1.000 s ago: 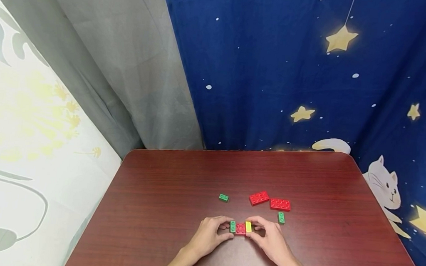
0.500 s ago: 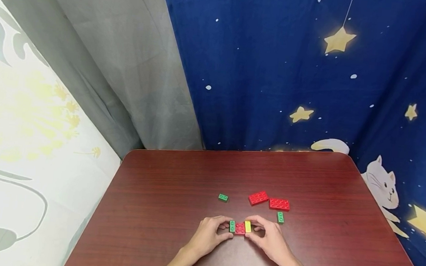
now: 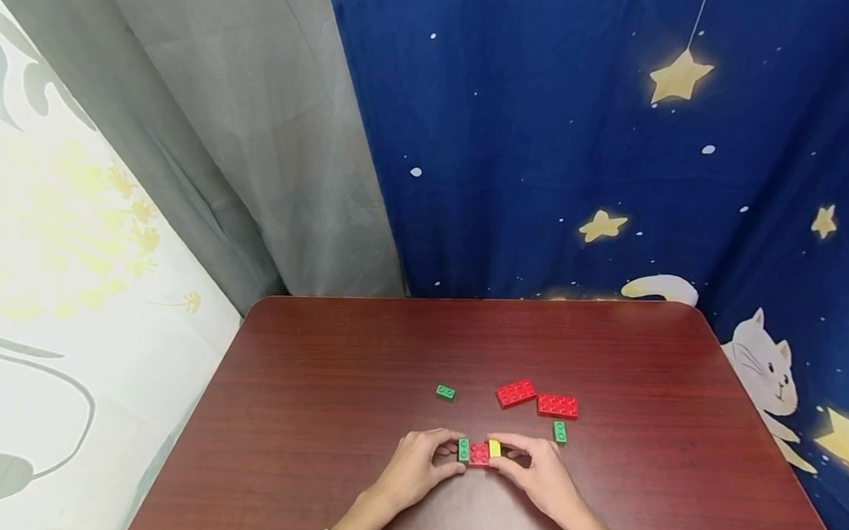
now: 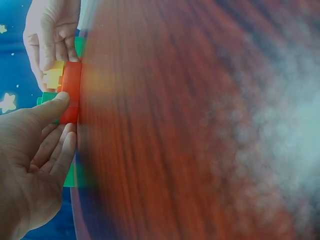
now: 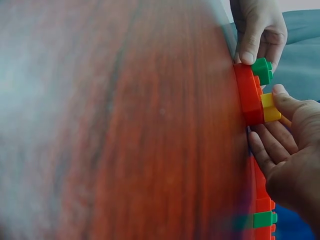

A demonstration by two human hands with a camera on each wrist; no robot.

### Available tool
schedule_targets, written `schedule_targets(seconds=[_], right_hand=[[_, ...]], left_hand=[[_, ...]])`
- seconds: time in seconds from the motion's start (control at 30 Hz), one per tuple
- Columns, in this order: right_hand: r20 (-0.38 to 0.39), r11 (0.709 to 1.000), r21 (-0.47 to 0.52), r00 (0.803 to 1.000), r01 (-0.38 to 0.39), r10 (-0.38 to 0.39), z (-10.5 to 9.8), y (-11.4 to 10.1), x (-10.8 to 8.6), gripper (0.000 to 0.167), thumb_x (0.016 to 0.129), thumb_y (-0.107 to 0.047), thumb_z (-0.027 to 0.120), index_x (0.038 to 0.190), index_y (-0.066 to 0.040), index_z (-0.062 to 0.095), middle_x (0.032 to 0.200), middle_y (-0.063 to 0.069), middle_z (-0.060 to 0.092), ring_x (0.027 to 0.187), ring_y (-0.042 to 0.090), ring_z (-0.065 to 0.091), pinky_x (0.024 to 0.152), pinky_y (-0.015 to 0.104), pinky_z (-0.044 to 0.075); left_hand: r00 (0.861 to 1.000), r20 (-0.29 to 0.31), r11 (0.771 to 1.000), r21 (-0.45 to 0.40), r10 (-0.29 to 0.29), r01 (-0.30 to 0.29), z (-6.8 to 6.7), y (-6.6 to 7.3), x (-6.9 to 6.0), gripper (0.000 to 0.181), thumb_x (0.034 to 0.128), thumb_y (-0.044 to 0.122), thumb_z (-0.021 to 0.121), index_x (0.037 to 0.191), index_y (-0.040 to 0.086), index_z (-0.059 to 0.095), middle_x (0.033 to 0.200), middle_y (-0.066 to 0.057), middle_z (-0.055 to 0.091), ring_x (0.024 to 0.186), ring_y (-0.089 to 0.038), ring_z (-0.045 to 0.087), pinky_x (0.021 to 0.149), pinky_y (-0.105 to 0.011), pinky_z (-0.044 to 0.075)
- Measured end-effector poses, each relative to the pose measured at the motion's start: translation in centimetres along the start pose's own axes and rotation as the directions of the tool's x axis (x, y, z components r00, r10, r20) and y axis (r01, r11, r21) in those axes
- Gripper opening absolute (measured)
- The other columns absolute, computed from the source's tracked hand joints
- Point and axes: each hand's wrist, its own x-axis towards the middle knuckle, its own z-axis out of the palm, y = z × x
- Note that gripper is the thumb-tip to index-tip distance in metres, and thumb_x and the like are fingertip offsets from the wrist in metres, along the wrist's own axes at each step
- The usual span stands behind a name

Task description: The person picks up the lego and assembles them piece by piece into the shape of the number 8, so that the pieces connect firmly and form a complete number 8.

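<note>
A red toy brick (image 3: pixel 480 454) lies on the table between both hands, with a green toy brick (image 3: pixel 463 449) mounted on its left end. My left hand (image 3: pixel 416 466) pinches that end between thumb and fingers, the thumb against the red brick beside the green one. At the opposite end, a yellow toy brick (image 5: pixel 270 107) sits on top of the red one. My right hand (image 3: pixel 538 476) grips the yellow brick with its thumb (image 5: pixel 285 100) and fingers, which partly cover it. Red studs show between the green and yellow bricks.
Beyond the hands lie two red bricks, one angled (image 3: pixel 516 394) and one straight (image 3: pixel 557 406). A small green brick (image 3: pixel 559 431) is near the right hand, and another green brick (image 3: pixel 446 392) lies farther left. Curtains stand behind the brown table (image 3: pixel 342 358).
The right fingertips have shifted slightly and cover more of the yellow brick, so less of it shows. The left hand and the loose bricks hold their places.
</note>
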Motion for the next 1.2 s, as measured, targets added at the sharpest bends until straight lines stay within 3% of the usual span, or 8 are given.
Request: schedule_targets(seconds=[0.2, 0.63, 1.03, 1.2], right_hand=[[-0.006, 1.0, -0.005, 1.0, -0.005, 0.005, -0.02, 0.12, 0.11, 0.034, 0.086, -0.014, 0.089, 0.117, -0.003, 0.08, 0.107, 0.007, 0.08, 0.08, 0.005, 0.072, 0.068, 0.023, 0.059], [-0.013, 0.998, 0.003, 0.998, 0.067, -0.067, 0.12, 0.39, 0.04, 0.031, 0.088, -0.015, 0.087, 0.115, -0.002, 0.08, 0.105, 0.007, 0.081, 0.08, 0.006, 0.072, 0.067, 0.023, 0.059], [0.028, 0.996, 0.064, 0.998, -0.062, 0.061, 0.14, 0.73, -0.13, 0.034, 0.089, -0.019, 0.087, 0.12, -0.007, 0.078, 0.113, 0.009, 0.079, 0.092, 0.011, 0.074, 0.08, 0.031, 0.063], [0.025, 0.993, 0.105, 0.999, -0.05, 0.047, 0.03, 0.5, -0.26, 0.041, 0.089, -0.016, 0.087, 0.125, -0.002, 0.075, 0.115, 0.012, 0.078, 0.095, 0.015, 0.074, 0.083, 0.034, 0.063]], left_hand=[[1.0, 0.012, 1.0, -0.002, -0.025, 0.025, -0.01, 0.08, 0.07, 0.037, 0.0853, 0.021, 0.091, 0.119, 0.015, 0.079, 0.104, 0.007, 0.077, 0.093, -0.002, 0.072, 0.083, -0.02, 0.058], [1.0, -0.005, 1.0, 0.01, 0.002, -0.002, 0.19, -0.17, 0.01, 0.037, 0.0844, 0.021, 0.092, 0.118, 0.014, 0.079, 0.104, 0.006, 0.077, 0.092, -0.003, 0.072, 0.082, -0.02, 0.058], [1.0, 0.002, 1.0, -0.01, -0.018, 0.018, 0.17, -0.12, 0.02, 0.037, 0.0847, 0.019, 0.092, 0.119, 0.014, 0.078, 0.105, 0.005, 0.077, 0.093, -0.003, 0.072, 0.083, -0.019, 0.058], [1.0, 0.002, 1.0, -0.006, -0.009, 0.009, 0.13, -0.11, 0.07, 0.037, 0.0847, 0.019, 0.092, 0.119, 0.014, 0.078, 0.105, 0.005, 0.077, 0.093, -0.003, 0.072, 0.082, -0.02, 0.058]])
